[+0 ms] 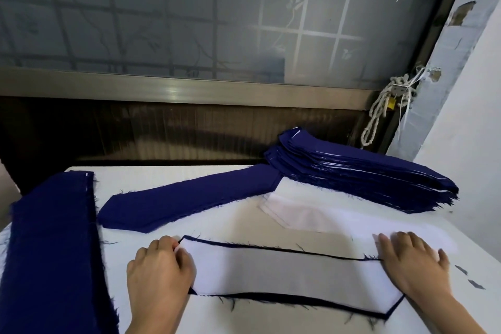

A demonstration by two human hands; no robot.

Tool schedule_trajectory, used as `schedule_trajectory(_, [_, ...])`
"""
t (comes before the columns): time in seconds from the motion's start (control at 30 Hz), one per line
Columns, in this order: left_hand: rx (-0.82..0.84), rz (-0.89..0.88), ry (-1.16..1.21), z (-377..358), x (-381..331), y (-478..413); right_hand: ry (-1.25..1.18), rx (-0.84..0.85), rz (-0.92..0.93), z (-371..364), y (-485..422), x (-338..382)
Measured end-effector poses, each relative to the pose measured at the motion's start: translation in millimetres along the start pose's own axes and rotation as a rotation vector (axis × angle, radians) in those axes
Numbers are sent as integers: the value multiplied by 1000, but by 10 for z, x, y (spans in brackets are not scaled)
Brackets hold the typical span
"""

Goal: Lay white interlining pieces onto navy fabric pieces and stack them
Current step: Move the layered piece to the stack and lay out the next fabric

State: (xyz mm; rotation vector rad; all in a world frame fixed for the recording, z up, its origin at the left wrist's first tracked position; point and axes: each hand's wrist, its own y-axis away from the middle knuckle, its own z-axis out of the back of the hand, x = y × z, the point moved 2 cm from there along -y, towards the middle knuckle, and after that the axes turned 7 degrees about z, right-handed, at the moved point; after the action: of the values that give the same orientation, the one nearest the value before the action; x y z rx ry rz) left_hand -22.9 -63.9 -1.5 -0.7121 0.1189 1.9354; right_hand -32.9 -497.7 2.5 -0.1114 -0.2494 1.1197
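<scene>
A white interlining piece (284,271), laid on a navy fabric piece (298,300), is pinched at its left end by the left hand (160,274) and pressed by the flat, open-fingered right hand (412,266).

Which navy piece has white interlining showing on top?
The navy piece nearest the camera, under left hand and right hand: white interlining covers it, leaving only dark edges.

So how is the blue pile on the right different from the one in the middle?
The right pile is tall, the middle pile low. White edges peek between the right pile's layers; the middle pile shows only navy. Both are navy fabric.
</scene>
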Motion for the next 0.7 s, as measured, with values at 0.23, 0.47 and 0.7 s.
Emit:
schedule_trajectory(0.23, [-23,-11,27,-9,-9,12,-148,86,508,-103,-36,1001])
schedule_trajectory(0.47, [-21,-48,-9,-7,-18,14,-204,231,659,-383,-14,1530])
schedule_trajectory(0.7, [-40,-25,-93,-9,-37,3,-188,69,739,-405,85,1509])
